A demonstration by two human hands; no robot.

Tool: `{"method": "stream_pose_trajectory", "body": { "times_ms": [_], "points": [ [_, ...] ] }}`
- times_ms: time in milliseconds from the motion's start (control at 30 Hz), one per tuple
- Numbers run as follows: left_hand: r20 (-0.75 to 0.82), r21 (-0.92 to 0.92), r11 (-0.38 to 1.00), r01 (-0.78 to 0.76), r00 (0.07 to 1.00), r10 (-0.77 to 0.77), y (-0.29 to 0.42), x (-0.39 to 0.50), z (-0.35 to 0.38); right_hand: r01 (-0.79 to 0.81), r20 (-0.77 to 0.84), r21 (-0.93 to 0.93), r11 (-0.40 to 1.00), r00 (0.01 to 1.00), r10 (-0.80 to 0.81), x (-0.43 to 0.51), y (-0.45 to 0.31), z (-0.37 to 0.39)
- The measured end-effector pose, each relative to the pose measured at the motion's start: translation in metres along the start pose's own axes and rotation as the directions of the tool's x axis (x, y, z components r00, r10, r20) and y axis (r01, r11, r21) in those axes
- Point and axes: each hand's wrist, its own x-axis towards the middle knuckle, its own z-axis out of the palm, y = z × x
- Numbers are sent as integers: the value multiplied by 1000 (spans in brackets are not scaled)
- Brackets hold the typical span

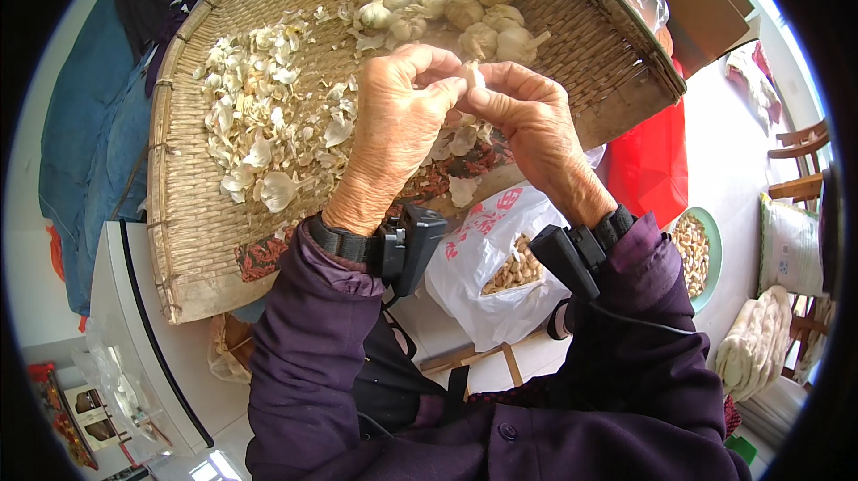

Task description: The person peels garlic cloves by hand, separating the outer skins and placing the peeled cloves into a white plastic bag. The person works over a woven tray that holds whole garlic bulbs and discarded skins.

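A small piece of garlic (474, 76), pale and papery, is pinched between the thumb and fingers of my right hand (536, 105). My left hand (401, 102) meets it from the other side, thumb and fingers pressed together against its edge. The curled fingers hide the lower part of the piece. Both hands are above a woven bamboo winnowing basket (184, 166). Just beyond them lies a group of whole garlic bulbs (462, 11). Loose garlic skins (258, 99) are spread over the basket's left side, with a stemmed bulb-like husk (278, 191) among them.
Below the basket, a white plastic bag (462, 280) holds many garlic cloves (516, 270). A red bag (650, 159) stands at right, near a green basin (712, 260) of cloves. A white cabinet (144, 320) is at left. Cables hang from both wrist devices.
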Motion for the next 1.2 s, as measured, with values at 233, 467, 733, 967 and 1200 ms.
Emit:
{"method": "stream_pose_trajectory", "body": {
  "times_ms": [233, 467, 733, 967, 1200],
  "points": [
    [59, 186, 983, -1, 998, -11, 4, -3, -2, 46, 34, -30, 998, 998, -45, 0, 2, -1],
    [-7, 237, 970, 46, 999, -46, 2, -4, 1, 41, -21, -143, 989, 999, -44, -1, 4, 0],
    [-21, 250, 968, -15, 1000, 21, -4, -4, 3, 1, -69, -119, 993, 998, -10, -1, 0, 1],
    [40, 536, 807, -247, 963, 268, -10, -3, 3, 4, -24, -203, 979, 1000, -9, -1, -2, 0],
    [113, 600, 729, -331, 937, 332, -9, -5, 6, -1, -29, -258, 966, 1000, -7, 0, -5, -3]
  ]
}}
